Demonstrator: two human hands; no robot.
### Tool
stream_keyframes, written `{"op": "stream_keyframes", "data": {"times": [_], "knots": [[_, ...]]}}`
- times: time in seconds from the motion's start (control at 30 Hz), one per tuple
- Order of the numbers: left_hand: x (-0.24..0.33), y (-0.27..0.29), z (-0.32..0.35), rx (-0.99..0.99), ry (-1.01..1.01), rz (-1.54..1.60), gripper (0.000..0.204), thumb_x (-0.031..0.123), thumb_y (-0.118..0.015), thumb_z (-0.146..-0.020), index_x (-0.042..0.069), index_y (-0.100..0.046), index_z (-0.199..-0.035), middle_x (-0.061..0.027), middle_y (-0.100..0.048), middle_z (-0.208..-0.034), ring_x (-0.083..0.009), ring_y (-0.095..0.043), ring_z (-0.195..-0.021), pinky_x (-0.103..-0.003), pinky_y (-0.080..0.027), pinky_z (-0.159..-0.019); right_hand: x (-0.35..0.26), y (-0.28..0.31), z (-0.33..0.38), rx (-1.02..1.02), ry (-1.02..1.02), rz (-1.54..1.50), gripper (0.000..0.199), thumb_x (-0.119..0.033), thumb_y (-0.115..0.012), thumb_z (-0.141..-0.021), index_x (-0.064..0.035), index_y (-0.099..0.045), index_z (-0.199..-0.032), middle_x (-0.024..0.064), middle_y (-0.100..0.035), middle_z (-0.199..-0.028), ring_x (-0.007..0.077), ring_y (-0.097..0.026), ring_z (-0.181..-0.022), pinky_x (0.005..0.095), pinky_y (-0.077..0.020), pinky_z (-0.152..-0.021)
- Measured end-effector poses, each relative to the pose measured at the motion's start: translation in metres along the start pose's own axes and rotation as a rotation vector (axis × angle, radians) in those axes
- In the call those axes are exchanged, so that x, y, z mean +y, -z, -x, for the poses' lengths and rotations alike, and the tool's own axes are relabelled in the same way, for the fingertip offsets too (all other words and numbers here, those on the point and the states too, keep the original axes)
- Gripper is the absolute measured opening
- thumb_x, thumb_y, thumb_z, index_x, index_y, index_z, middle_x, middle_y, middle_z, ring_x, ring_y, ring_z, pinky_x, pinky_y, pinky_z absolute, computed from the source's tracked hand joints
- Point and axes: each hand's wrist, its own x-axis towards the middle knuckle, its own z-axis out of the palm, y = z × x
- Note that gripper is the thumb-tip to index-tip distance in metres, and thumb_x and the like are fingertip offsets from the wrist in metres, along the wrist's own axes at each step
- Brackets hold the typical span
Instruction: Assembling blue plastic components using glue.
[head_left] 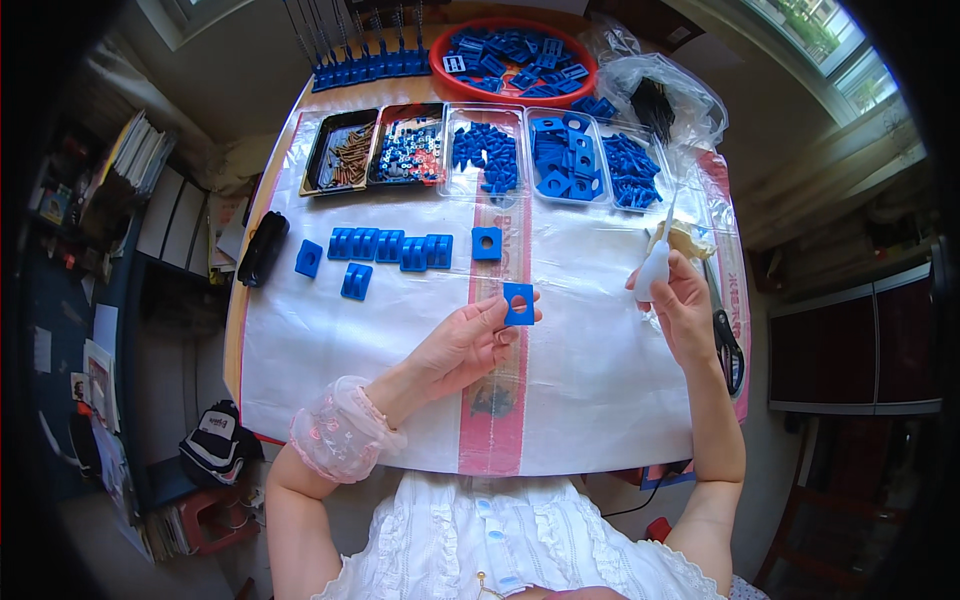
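Head view: my left hand (462,345) pinches a blue holed square (529,302) at its edges. My right hand (682,310) holds a white nozzle bottle (653,272), right of the square, well apart; long axis pointing away from me. Beyond my left hand, another holed square (487,255) lies on the table (590,390).

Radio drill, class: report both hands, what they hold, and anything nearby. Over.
Left hand: gripping square blue plate. Right hand: white bottle, nozzle up. Another blue plate lying just beyond left hand.
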Motion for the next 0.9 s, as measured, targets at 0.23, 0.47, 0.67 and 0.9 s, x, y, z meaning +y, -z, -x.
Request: {"op": "stream_keyframes", "data": {"times": [0.23,0.47,0.67,0.9], "knots": [[-0.003,0.001,0.003,-0.052,0.036,-0.009,0.052,0.03,-0.064,-0.096,0.0,-0.048,-0.135,-0.0067,-0.056,-0.119,-0.0049,-0.051,-0.087,-0.019,-0.046,-0.076,0.006,0.003,0.004,0.037,-0.053,-0.342,0.029,-0.034,-0.063,-0.096,-0.0085,-0.054,-0.108,0.0021,-0.055,-0.079,0.0061,-0.046,-0.057,0.0209,-0.0338,-0.047],[0.001,-0.007,0.007,-0.08,0.076,0.022,0.053,0.03,-0.057,-0.099,-0.001,-0.041,-0.139,-0.0088,-0.052,-0.126,-0.0045,-0.051,-0.085,-0.02,-0.049,-0.077,0.013,0.005,0.007,0.05,-0.116,-0.377,0.029,-0.034,-0.067,-0.094,-0.0091,-0.054,-0.1,-0.0023,-0.053,-0.074,0.0024,-0.036,-0.051,0.0192,-0.0293,-0.045],[-0.002,0.001,0.005,-0.081,0.08,0.013,0.053,0.032,-0.051,-0.102,-0.001,-0.038,-0.142,-0.0096,-0.052,-0.131,-0.0046,-0.05,-0.083,-0.019,-0.049,-0.075,0.009,-0.002,0.012,0.177,-0.153,-0.347,0.024,-0.029,-0.07,-0.091,-0.0112,-0.054,-0.093,-0.0065,-0.046,-0.064,-0.0012,-0.032,-0.046,0.0159,-0.022,-0.039],[-0.004,0.003,0.005,-0.091,0.074,-0.053,0.048,0.032,-0.048,-0.103,0.001,-0.043,-0.139,-0.0095,-0.055,-0.13,-0.0051,-0.05,-0.082,-0.018,-0.048,-0.073,0.01,-0.012,0.015,0.216,-0.162,-0.283,0.019,-0.023,-0.068,-0.092,-0.0116,-0.054,-0.086,-0.0083,-0.042,-0.061,-0.0023,-0.03,-0.044,0.0164,-0.0192,-0.037]]}}
